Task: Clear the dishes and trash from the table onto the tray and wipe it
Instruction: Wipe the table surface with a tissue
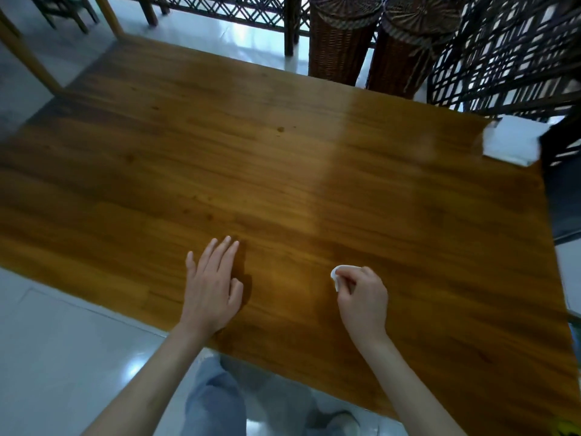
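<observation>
Head camera view, looking down on a brown wooden table [283, 152] that fills most of the picture, its long near edge running diagonally from the left side down toward the lower right. The person stands at that near edge, blue trousers [213, 401] visible below it over a pale glossy floor [63, 357].

The left hand [212, 286] lies flat on the wood near the front edge, fingers straight and slightly spread, holding nothing. To its right and apart from it, the right hand [363, 298] has its fingers curled around a small white wad [335, 275], probably a tissue or wipe, though too little shows to be sure; the wad peeks out at the fingertips and sits against the tabletop.

A wide stretch of bare wood spreads beyond both hands to the far edge. At the far right corner a white folded cloth or paper [511, 140] lies blurred, overhanging the table's right edge. Behind the far edge stand two tall wicker baskets [371, 42] and dark lattice furniture [503, 58]. Light wooden legs [28, 58] stand at upper left.
</observation>
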`<state>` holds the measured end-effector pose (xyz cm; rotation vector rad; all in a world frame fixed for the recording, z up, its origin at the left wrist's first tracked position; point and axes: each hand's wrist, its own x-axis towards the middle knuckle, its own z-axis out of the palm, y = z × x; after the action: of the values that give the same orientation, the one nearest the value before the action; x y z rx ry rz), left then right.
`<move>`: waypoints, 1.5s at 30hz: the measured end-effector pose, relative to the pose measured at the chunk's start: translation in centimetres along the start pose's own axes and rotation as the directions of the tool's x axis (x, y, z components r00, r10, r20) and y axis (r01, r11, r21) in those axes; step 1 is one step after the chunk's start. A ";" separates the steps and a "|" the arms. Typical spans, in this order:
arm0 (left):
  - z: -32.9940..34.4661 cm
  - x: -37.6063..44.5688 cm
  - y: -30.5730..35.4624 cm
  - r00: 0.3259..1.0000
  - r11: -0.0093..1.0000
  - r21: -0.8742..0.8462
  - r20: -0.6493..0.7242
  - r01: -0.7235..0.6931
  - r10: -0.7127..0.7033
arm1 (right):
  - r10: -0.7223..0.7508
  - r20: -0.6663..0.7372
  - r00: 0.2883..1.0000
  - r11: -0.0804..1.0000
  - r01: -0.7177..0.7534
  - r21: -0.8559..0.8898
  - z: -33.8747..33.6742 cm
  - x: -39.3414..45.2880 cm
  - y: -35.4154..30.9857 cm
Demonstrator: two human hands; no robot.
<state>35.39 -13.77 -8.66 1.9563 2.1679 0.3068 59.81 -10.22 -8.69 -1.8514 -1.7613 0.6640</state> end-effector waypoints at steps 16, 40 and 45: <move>-5.0 10.5 -19.1 0.984 0.990 0.066 0.137 -0.122 0.112 | 0.060 -0.045 0.997 0.996 -0.063 -0.057 14.8 8.1 -17.6; -3.4 11.3 -21.1 0.984 0.987 0.025 0.088 -0.160 0.158 | -0.271 0.185 0.945 0.922 0.310 -0.232 20.9 10.3 -22.8; -3.4 11.5 -21.1 0.983 0.986 0.027 0.082 -0.165 0.163 | -0.239 0.134 0.962 0.934 0.265 -0.240 20.7 9.7 -23.0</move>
<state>13.14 -4.52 -11.70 2.1326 1.9803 0.2155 29.32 0.92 -9.52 -1.7304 -2.1956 0.4562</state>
